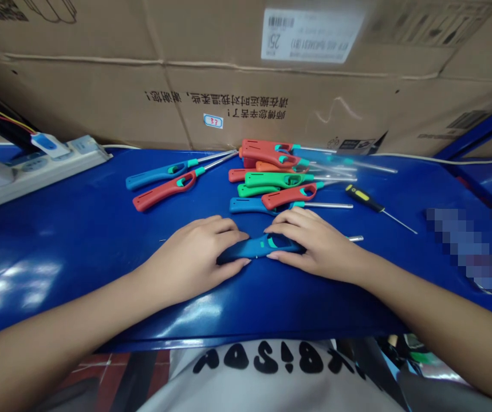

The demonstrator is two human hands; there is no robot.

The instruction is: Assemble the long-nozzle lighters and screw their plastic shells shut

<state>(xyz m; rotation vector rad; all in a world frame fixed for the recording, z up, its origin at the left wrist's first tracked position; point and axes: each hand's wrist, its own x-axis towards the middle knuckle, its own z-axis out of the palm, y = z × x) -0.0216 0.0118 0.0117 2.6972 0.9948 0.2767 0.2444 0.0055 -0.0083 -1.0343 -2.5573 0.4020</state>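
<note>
A blue long-nosed gas lighter (250, 248) with a teal trigger lies across the table in front of me. My left hand (200, 252) is closed round its handle end. Round the trigger end my right hand (310, 240) grips it with bent fingers, and the metal tip sticks out past that hand. Just beyond my hands is a pile of several lighters, with a green lighter (278, 180) and a red lighter (291, 195) among them. Left of the pile, a blue lighter (157, 175) and a red lighter (164, 190) lie side by side.
A screwdriver (363, 198) with a black and yellow handle lies right of the pile. At the far left stands a white power strip (56, 166) with a plug in it. A cardboard box (211, 86) walls off the back of the blue table (91, 240).
</note>
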